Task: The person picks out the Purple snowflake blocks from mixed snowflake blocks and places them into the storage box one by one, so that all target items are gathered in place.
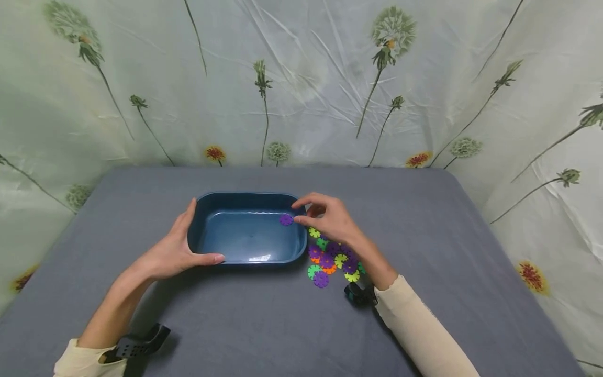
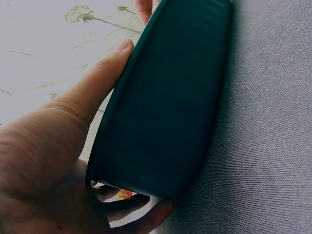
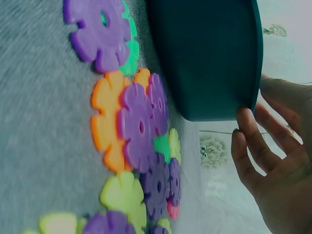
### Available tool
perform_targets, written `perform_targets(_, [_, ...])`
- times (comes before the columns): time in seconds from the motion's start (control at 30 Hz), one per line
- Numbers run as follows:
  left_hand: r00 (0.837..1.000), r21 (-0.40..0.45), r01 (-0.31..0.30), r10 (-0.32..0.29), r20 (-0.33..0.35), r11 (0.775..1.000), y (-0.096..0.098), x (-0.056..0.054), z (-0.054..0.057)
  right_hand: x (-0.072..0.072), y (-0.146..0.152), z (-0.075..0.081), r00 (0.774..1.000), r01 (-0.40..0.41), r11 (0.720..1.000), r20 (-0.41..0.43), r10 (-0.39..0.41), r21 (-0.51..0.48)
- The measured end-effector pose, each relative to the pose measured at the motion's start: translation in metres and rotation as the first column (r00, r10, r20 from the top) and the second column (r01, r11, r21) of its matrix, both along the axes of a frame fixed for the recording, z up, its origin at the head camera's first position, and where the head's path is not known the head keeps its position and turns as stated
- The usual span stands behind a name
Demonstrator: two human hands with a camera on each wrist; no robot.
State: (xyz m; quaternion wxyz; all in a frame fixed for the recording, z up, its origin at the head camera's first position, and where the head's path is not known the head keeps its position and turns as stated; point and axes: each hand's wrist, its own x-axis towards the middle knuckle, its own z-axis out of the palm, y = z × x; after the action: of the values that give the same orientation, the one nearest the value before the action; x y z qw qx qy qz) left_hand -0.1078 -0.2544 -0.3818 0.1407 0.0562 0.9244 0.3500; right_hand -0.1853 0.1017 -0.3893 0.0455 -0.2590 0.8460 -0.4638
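A blue plastic tub [image 1: 249, 238] stands on the grey cloth. My left hand [image 1: 171, 248] grips its left end, thumb on the front rim and fingers around the far side; the left wrist view shows the thumb [image 2: 105, 73] along the rim. Over the tub's right rim reaches my right hand [image 1: 330, 217], thumb and index finger apart. A purple notched disc [image 1: 286, 220] shows just beyond the thumb tip, over the tub's inside; whether it touches the thumb is unclear. In the right wrist view the right hand's fingers [image 3: 253, 139] are at the rim, and that disc is hidden.
Right of the tub, partly under my right forearm, lies a loose pile of flower-shaped discs [image 1: 326, 260] in purple, green, yellow and orange. Some overlap, as the orange disc [image 3: 105, 126] shows. A flowered curtain [image 1: 311, 94] hangs behind the cloth-covered table [image 1: 245, 324].
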Motion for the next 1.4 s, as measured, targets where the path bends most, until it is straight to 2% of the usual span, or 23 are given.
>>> perform_targets(0.23, [1.000,-0.002,-0.002,0.002,-0.007,1.000,-0.001,0.002,0.000,0.002,0.008,0.002,1.000,0.004,0.998,-0.030,-0.006,-0.061])
perform_targets(0.5, [1.000,0.001,-0.016,0.016,-0.002,1.000,0.001,0.002,-0.003,0.004,0.018,-0.001,0.996,0.074,0.996,-0.044,-0.077,-0.059])
perform_targets(1.1, [1.000,-0.004,-0.016,0.016,0.012,1.000,0.002,0.001,-0.003,0.005,0.037,-0.014,0.993,0.110,0.994,0.034,-0.109,-0.009])
perform_targets(1.4, [1.000,-0.016,-0.017,0.017,-0.011,1.000,0.001,0.001,-0.003,0.006,0.044,-0.015,0.987,0.129,0.992,0.098,-0.130,0.016])
